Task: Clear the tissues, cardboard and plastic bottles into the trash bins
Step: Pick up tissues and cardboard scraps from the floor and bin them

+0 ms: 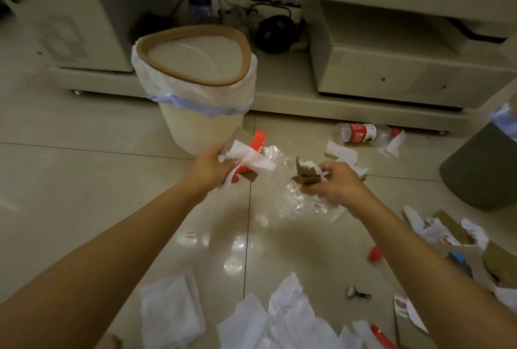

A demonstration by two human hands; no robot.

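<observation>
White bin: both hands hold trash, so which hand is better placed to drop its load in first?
Left. The left hand, gripping tissue and cardboard, is right in front of the white bin. The right hand, holding cardboard scraps, is farther to the side.

Plastic bottle (363,133) lies on floor (84,169) right of bin (195,91).

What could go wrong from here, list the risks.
1. The left hand grips a loose bundle of tissue and cardboard; a piece may slip from that grip before reaching the white bin.
2. The right hand holds cardboard just above thin plastic film, which might snag and drag along.
3. The bottle could roll under the cabinet.
</observation>
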